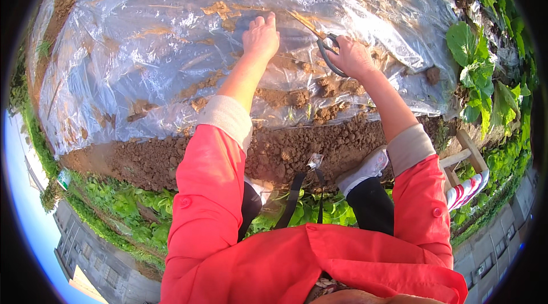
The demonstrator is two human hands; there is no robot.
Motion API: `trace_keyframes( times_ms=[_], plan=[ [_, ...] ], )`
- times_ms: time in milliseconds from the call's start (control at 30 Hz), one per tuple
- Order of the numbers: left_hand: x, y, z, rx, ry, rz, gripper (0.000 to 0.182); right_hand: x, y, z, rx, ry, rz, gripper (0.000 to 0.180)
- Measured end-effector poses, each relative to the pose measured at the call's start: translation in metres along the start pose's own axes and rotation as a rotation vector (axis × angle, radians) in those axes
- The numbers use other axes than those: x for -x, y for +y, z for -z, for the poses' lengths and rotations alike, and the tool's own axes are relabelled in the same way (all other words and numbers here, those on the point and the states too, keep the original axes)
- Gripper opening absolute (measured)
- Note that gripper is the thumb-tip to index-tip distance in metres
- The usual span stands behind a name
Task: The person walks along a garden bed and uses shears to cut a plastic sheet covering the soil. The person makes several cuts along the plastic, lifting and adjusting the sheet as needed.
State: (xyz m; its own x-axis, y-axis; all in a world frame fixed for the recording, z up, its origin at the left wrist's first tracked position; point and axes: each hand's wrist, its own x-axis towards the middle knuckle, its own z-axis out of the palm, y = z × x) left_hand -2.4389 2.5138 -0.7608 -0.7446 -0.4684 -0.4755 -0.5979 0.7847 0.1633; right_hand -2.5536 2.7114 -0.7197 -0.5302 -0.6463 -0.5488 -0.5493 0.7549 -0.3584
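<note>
A sheet of clear plastic film, wrinkled and spotted with droplets and soil, spreads over the bed before me. My left hand is at the film with its fingers curled and the index finger reaching forward. Whether it pinches the film is hidden by the back of the hand. In my right hand is a pair of scissors with dark loop handles. Their brownish blades point up and left, toward the left fingertips, with a small gap between. The blades look nearly closed.
Loose brown soil edges the film by my shoes. Leafy green plants grow at the right, others behind my feet. A small wooden stool stands at lower right. Soil clods lie on the film. Dark straps hang between my legs.
</note>
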Motion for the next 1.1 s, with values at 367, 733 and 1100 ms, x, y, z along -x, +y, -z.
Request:
trace_keyframes(
  times_ms=[367, 733, 1100],
  plan=[
    [0.006, -0.004, -0.009, -0.008, 0.144, -0.08, 0.045, -0.006, -0.005, 0.004, 0.042, -0.062, -0.023, 0.059],
    [0.0, -0.011, -0.016, -0.031, 0.168, -0.128, 0.044, -0.004, -0.003, 0.002, 0.124, -0.057, 0.028, 0.057],
    [-0.001, -0.015, -0.007, 0.019, 0.066, -0.099, 0.049, -0.005, 0.002, -0.003, 0.14, -0.015, 0.064, 0.055]
  ],
)
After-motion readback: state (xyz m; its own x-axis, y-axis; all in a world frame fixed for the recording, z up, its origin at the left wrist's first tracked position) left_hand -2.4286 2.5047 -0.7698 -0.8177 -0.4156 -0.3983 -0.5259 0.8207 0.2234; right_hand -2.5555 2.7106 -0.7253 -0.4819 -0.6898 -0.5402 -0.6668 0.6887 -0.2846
